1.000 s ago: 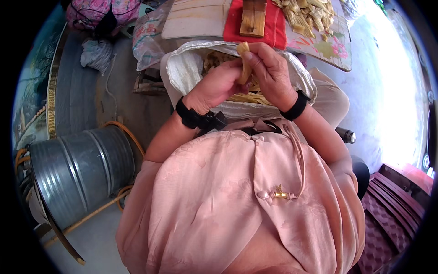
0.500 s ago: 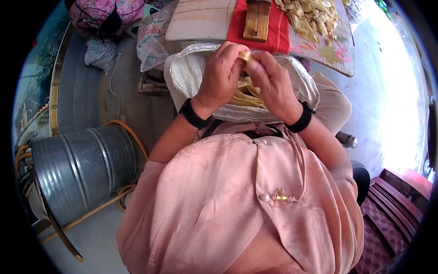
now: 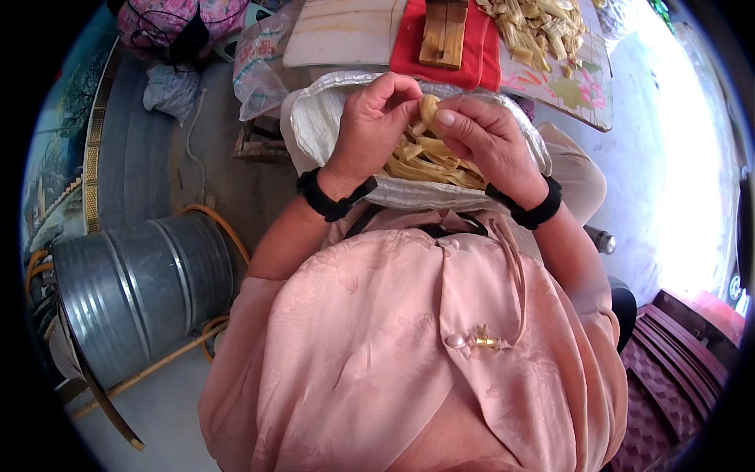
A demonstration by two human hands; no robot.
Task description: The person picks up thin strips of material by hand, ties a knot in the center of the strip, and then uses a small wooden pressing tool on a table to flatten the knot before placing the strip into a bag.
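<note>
Above the mouth of a white woven sack (image 3: pixel 311 118), my two hands come together around a folded, pale yellow dried strip (image 3: pixel 428 108). My left hand (image 3: pixel 370 130) is pinched at the strip's left side, thumb against fingers. From the other side my right hand (image 3: pixel 491 141) grips it between thumb and curled fingers. More flat yellow strips (image 3: pixel 440 167) lie inside the sack below my hands; their exact kind is not plain.
Beyond the sack, a grooved wooden block (image 3: pixel 443 35) rests on a red cloth (image 3: pixel 480 63). A heap of yellow strips (image 3: pixel 543 31) lies on the table board (image 3: pixel 578 90) to its right. A metal drum (image 3: pixel 149 283) is at left, a plastic bag (image 3: pixel 263 67) at far left.
My hands have moved slightly apart, the right one shifting right and down. The strip between them shows more, as do the strips in the sack.
</note>
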